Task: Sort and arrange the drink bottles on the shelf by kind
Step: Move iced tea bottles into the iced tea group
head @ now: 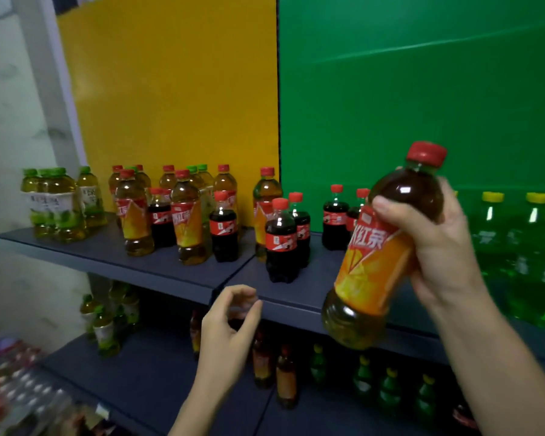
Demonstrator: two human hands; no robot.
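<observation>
At the left of the upper shelf [158,269] the green tea bottles [57,206] stand grouped. Beside them, iced tea bottles [186,221] and cola bottles [224,231] are crowded and mixed together. That crowding is the likely trouble: setting another bottle among them could topple a short cola or nudge one off the front edge. The left grip [230,325] hangs before the shelf edge, loosely curled, released and empty. Further right, the right grip [434,243] is grasping the held tea bottle [378,256] round its upper body, tilted in the air before the shelf. It has a red cap, orange label and amber liquid. Green soda bottles [529,247] stand far right.
</observation>
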